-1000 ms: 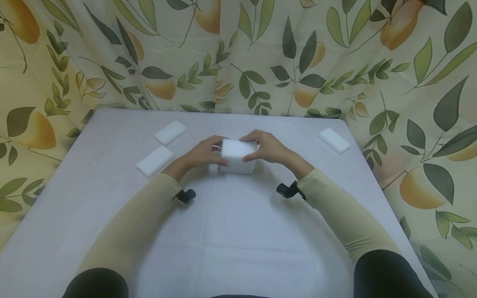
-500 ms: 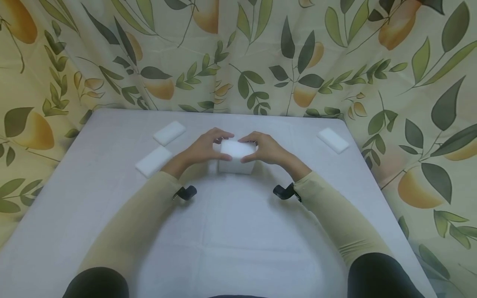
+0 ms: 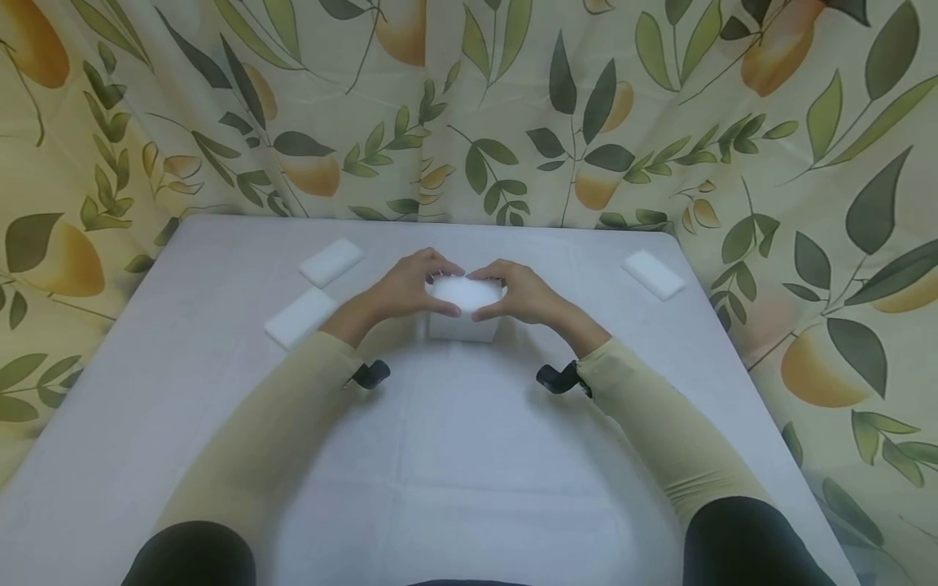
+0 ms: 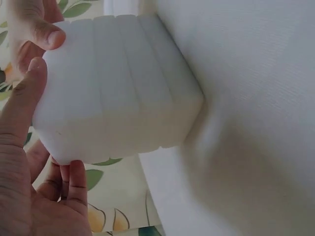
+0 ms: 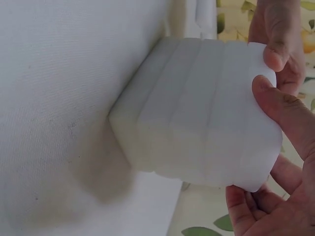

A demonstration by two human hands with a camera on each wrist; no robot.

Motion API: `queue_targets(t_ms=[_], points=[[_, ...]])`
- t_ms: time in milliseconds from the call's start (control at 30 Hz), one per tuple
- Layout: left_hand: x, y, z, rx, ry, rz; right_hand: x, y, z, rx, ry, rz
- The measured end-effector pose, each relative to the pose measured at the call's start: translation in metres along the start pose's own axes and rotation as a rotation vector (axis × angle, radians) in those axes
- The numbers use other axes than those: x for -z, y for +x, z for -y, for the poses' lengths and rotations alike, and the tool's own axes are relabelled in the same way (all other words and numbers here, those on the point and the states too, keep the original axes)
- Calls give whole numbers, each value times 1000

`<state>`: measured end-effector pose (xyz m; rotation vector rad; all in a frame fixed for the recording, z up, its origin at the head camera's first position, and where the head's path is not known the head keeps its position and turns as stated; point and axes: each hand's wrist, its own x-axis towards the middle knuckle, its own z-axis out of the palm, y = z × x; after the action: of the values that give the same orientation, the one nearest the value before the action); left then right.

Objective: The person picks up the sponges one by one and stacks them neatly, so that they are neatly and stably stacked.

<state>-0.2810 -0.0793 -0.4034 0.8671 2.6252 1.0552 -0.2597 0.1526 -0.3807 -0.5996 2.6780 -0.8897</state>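
White foam-block stack (image 3: 462, 328), standing near the middle of the table's (image 3: 469, 456) far edge. Top block (image 3: 465, 290) gripped between thumb and fingers by left hand (image 3: 405, 285) and right hand (image 3: 529, 293). Alignment apparently being done; level release seemingly required.

We note a worktop (image 3: 469, 431), far corners rounded, spread with white cloth (image 3: 586, 480) showing faint creases. Standing on it, towards the far side near mid-width: a stack of white slabs (image 3: 462, 328), laid flat one on another. To its left we log a farther slab (image 3: 331, 262) and a nearer slab (image 3: 296, 318), close together. One lone slab (image 3: 653, 274) lies near the far right corner.
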Motion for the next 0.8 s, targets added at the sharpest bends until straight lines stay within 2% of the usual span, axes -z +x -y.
queue_targets(t_ms=[500, 800], points=[[-4, -5, 1, 18, -34, -19, 6, -8, -1, 3, 17, 18], [-5, -5, 2, 34, -37, -22, 19, -19, -15, 1, 37, 27]])
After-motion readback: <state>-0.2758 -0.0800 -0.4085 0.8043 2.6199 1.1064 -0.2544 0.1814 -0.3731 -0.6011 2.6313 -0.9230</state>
